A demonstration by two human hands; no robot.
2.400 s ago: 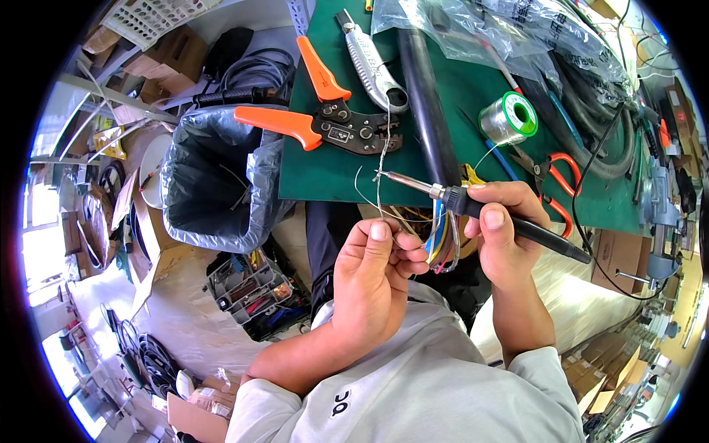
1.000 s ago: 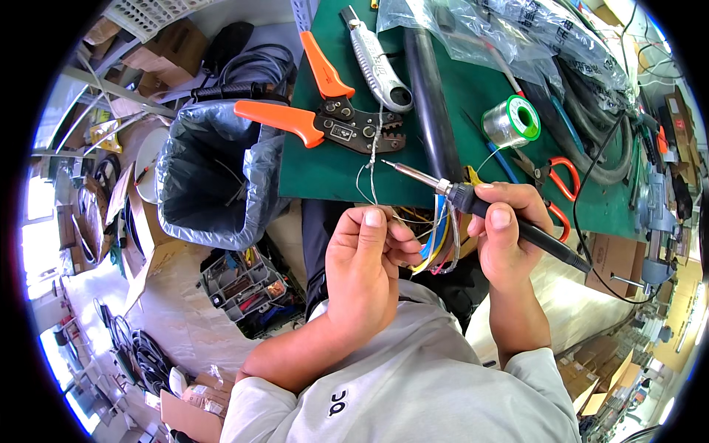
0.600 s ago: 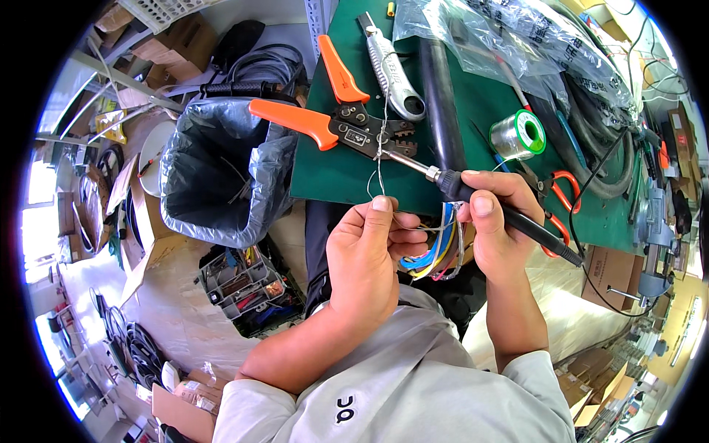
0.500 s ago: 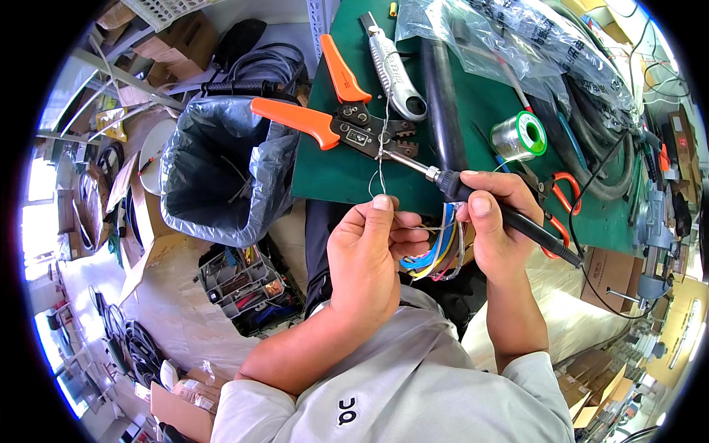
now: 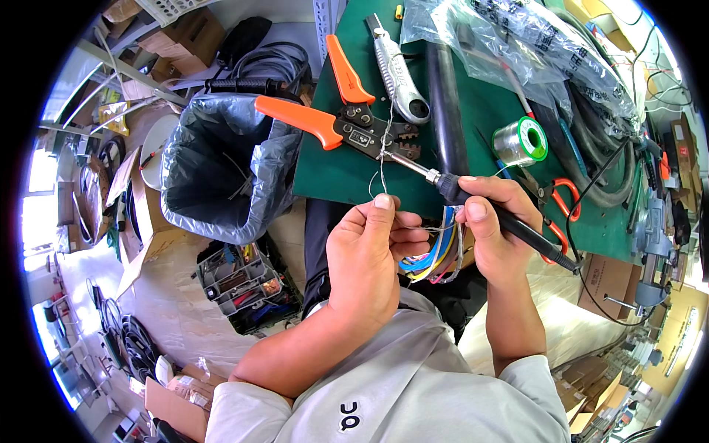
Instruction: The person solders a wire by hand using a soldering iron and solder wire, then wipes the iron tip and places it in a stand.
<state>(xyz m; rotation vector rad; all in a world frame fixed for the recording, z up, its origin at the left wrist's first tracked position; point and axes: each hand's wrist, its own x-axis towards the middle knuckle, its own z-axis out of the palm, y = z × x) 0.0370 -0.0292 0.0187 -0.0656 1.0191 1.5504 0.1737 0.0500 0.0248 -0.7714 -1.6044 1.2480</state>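
Observation:
My right hand (image 5: 502,225) is closed round the black handle of a soldering iron (image 5: 528,235). The iron's metal tip reaches left and meets thin twisted wires (image 5: 383,151) over the crimping pliers (image 5: 362,129), which have orange handles. My left hand (image 5: 373,244) pinches the lower end of these thin wires between thumb and forefinger, just off the table's near edge. Below and between the hands hangs a bundle of coloured wires (image 5: 436,258). A grey utility knife (image 5: 399,77) and a thick black cable (image 5: 447,111) lie beyond. The solder spool (image 5: 520,141) stands right of the cable.
Right of the spool lie orange-handled scissors (image 5: 565,196) on the green table (image 5: 332,181). Clear plastic bags (image 5: 517,44) cover the far right. A lined bin (image 5: 173,199) stands left of the table, a toolbox (image 5: 247,284) below it. The iron's cord (image 5: 591,292) hangs at right.
Both hands keep nearly the same pose, the soldering iron's tip still at the wires. The whole view has shifted very slightly.

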